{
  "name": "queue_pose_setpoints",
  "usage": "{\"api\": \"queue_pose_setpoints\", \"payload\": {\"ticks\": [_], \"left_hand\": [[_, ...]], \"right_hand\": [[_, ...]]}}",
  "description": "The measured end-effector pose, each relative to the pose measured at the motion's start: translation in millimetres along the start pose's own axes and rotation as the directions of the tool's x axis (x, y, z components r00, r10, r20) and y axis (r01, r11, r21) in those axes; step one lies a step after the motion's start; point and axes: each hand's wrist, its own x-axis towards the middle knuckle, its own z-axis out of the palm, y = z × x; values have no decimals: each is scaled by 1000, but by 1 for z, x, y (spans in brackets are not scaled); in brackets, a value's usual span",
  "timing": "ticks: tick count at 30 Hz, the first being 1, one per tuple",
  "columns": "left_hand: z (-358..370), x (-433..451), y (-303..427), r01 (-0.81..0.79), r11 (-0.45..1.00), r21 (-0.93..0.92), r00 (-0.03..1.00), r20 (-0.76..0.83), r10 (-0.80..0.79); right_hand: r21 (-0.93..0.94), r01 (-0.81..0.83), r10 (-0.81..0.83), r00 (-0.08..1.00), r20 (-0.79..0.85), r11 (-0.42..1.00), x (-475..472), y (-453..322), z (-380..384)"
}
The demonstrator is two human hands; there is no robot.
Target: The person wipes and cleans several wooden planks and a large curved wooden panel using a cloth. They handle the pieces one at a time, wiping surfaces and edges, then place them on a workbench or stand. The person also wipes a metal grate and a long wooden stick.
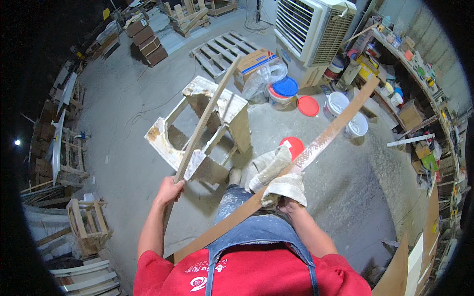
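Note:
My left hand (171, 190) is closed around a long, narrow grey-brown strip (202, 122) with a ridged or rope-like edge. The strip slants up and away in front of a whitish, stained work stand (231, 103); whether the two touch, I cannot tell. A beige towelling cloth (283, 188) is draped around a wide flat brown strip (333, 125), which runs diagonally across my body. My right hand (290, 206) grips the cloth and strip from below, its fingers mostly hidden by the cloth. Part of the brown strip's surface bears a whitish, patchy coat or residue.
Red lids (308, 106), a bucket with a blue lid (285, 88) and white buckets (356, 125) stand on the floor ahead. Behind them are a cardboard box (255, 63), a pallet (218, 51) and an air cooler (314, 33). Cluttered shelves (418, 66) line the right.

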Motion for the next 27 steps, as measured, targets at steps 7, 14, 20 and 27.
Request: {"api": "queue_pose_setpoints", "payload": {"ticks": [7, 14, 20, 27], "left_hand": [[-49, 178, -19, -54, 991, 124, 998, 37, 50], [-84, 290, -6, -164, 958, 233, 980, 149, 132], [-90, 351, -25, -198, 965, 172, 968, 187, 165], [-91, 390, -50, -158, 960, 233, 976, 182, 116]], "right_hand": [[-309, 174, -263, 925, -274, 935, 65, -17, 47], [-445, -28, -238, 814, -530, 895, 90, -28, 132], [-404, -148, -232, 622, -748, 903, 118, -17, 99], [-270, 116, -231, 866, -444, 956, 158, -11, 98]]}}
